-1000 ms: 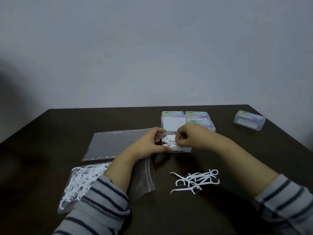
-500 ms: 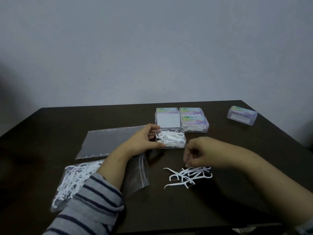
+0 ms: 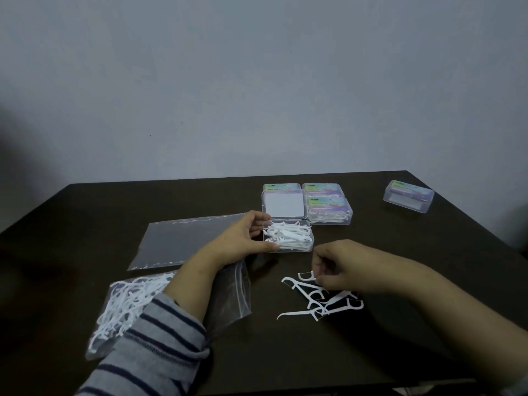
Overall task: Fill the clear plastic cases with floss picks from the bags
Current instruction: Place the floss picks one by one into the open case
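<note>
On a dark brown table [image 3: 400, 238], two bare hands work among white floss picks. The left hand [image 3: 243, 238] holds the left end of an open clear case [image 3: 288, 237], thumb curled along its near corner and fingers curved round its far corner. That case is filled with a tangle of white picks, and its lid [image 3: 285, 204] lies folded back flat behind it, showing a plain white panel. The right hand [image 3: 340, 267] hovers over a small loose pile of floss picks [image 3: 320, 298] on the table, fingers curled downward with the fingertips touching a pick at the top of the pile; whether they actually pinch it cannot be told.

Behind the open case stand three closed cases [image 3: 328, 210] with rainbow-tinted labels; the print is too small to read. A fourth closed case [image 3: 408, 200] sits apart near the right far corner. An empty clear bag [image 3: 185, 241] lies flat to the left, and a zip bag of floss picks [image 3: 128, 307] lies nearer, partly under the left forearm, which wears a grey sleeve [image 3: 160, 344] with dark stripes.

Beyond the table rises a plain, pale grey wall [image 3: 257, 81] in dim light.
</note>
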